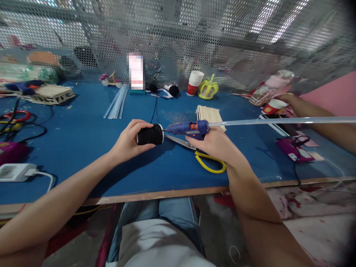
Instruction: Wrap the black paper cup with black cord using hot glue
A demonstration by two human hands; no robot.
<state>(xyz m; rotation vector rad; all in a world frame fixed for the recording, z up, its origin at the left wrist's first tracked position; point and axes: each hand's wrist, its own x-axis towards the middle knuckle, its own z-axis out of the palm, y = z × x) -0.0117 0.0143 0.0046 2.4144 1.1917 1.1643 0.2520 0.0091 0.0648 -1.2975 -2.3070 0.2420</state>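
Note:
My left hand (pixel 132 140) is closed around a black-wrapped spool (pixel 150 135) with a white rim, held on its side above the blue table. A dark thread (pixel 154 109) runs up from it toward the back. In my right hand (pixel 215 142) is a blue glue gun (pixel 187 128), its nozzle at the spool's white end; whether they touch I cannot tell. A long clear glue stick (pixel 278 121) juts from the gun's rear. Scissors with yellow handles (pixel 210 163) lie beneath my right hand, which hides part of them.
Wooden sticks (pixel 208 113) lie behind the gun, and loose glue sticks (pixel 116 104) further left. A phone (pixel 136 72), paper cups (pixel 194 82) and a yellow crown-shaped piece (pixel 208 89) stand along the mesh wall. At right, another person's arm (pixel 311 111) reaches over the table.

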